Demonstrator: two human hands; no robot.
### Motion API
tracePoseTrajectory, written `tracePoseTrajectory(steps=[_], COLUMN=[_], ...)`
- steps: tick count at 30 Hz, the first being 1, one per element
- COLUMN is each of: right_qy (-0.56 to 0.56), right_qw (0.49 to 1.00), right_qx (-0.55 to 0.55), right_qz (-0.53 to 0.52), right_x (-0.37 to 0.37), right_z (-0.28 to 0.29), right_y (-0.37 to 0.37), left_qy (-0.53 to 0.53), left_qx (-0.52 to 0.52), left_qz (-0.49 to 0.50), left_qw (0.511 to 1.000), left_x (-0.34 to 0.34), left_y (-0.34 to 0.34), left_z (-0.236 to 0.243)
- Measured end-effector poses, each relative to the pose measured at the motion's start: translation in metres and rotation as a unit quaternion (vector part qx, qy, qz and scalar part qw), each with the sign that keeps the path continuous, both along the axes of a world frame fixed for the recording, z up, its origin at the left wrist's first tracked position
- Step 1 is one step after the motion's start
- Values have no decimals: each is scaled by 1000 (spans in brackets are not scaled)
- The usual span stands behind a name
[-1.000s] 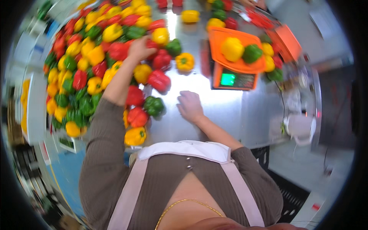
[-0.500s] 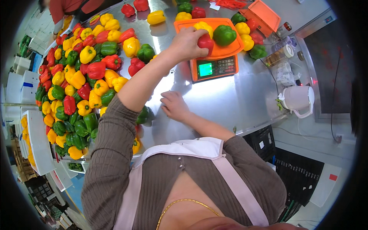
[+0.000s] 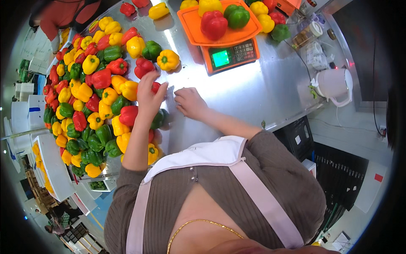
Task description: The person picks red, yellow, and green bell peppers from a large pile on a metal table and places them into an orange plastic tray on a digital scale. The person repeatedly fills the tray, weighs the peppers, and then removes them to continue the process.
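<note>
At centre, left hand by red pepper, grip unclear, right hand apart, half-curled, orange scale at top, keypad print illegible.

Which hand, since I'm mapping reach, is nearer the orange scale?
Right. The right hand is left of the scale, on its near side; the left hand is farther left, beside the peppers.
</note>
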State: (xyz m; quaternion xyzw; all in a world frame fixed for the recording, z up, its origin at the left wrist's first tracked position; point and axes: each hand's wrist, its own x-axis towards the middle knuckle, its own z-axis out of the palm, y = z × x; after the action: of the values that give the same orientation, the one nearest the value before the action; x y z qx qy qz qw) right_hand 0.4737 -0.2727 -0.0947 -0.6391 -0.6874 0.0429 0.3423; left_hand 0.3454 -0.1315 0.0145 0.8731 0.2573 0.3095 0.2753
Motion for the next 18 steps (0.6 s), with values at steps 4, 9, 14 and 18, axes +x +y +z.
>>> tracePoseTrajectory(steps=[4, 9, 14, 18], right_qy=[-1, -36, -37, -33], right_qw=[1000, 999, 999, 999], right_qx=[4, 9, 11, 10], right_qz=[-5, -5, -3, 9], right_x=[-2, -2, -3, -6], right_z=[-2, -3, -2, 0], right_y=[0, 1, 0, 1], left_qy=[129, 175, 163, 156], left_qx=[99, 106, 99, 94], left_qz=[107, 107, 124, 128], left_qw=[981, 973, 974, 975], left_x=[-79, -90, -87, -91], left_y=[-28, -40, -36, -38], left_z=[-23, -42, -44, -42])
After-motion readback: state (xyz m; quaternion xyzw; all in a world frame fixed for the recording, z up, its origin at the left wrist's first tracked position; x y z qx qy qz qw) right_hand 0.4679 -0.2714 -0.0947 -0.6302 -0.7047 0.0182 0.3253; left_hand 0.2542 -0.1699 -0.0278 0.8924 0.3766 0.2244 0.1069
